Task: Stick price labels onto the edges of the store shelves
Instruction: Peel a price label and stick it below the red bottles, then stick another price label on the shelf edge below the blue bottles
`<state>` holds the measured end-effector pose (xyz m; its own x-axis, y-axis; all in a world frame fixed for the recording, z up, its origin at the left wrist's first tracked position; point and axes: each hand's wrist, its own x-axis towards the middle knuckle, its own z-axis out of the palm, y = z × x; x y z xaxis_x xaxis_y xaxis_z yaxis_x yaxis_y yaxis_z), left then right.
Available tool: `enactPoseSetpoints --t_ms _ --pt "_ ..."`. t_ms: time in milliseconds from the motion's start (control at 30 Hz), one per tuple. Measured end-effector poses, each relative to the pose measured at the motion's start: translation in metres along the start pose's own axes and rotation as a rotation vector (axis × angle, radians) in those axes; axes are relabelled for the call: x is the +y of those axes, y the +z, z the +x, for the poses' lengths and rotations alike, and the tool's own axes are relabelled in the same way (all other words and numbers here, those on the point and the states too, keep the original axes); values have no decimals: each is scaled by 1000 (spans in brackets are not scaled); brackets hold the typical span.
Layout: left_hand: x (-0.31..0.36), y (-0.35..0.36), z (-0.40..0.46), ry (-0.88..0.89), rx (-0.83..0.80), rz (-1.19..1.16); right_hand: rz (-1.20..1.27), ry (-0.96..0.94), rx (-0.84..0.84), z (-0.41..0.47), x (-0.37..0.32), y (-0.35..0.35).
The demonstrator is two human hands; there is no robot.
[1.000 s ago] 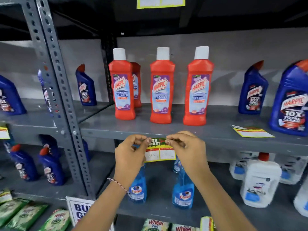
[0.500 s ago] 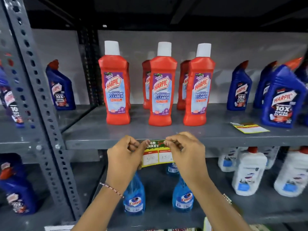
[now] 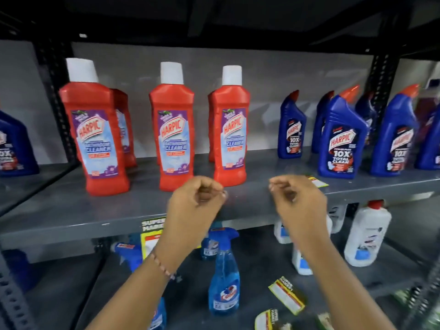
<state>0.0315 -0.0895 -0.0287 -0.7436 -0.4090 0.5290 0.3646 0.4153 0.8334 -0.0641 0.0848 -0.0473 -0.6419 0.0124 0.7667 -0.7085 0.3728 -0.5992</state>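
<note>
Lying loose on the near lower shelf (image 3: 262, 258) are spare labels (image 3: 287, 294). Above, the left hand (image 3: 197, 201) and right hand (image 3: 297, 201) hover apart, fingers curled on nothing (bare shelf edge (image 3: 247, 216) between them). One price label (image 3: 152, 226) hangs from that edge behind the left wrist; red bottles (image 3: 175, 129) stand beyond.

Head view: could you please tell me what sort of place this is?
Probably a supermarket cleaning aisle: metal shelf holding red Harpic bottles and blue Harpic bottles, price label on its edge.
</note>
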Motion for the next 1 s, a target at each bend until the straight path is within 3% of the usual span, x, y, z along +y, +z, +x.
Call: enactPoseSetpoints --t_ms 100,200,267,333,500,667,1000 --pt "0 53 31 -133 -187 71 -230 120 -60 39 39 -38" --pt "0 104 62 -128 -260 322 -437 314 -292 76 69 -55" --pt "2 132 79 -188 -286 404 -481 380 -467 91 81 -54" --pt "-1 153 94 -251 -276 385 -391 373 -520 99 89 -49" --pt "-5 169 99 -265 -226 318 -115 359 -438 100 103 -49" --pt "1 164 88 -268 -196 22 160 294 -431 104 107 -61" --pt "27 221 48 -32 -23 91 312 182 -300 100 137 -115"
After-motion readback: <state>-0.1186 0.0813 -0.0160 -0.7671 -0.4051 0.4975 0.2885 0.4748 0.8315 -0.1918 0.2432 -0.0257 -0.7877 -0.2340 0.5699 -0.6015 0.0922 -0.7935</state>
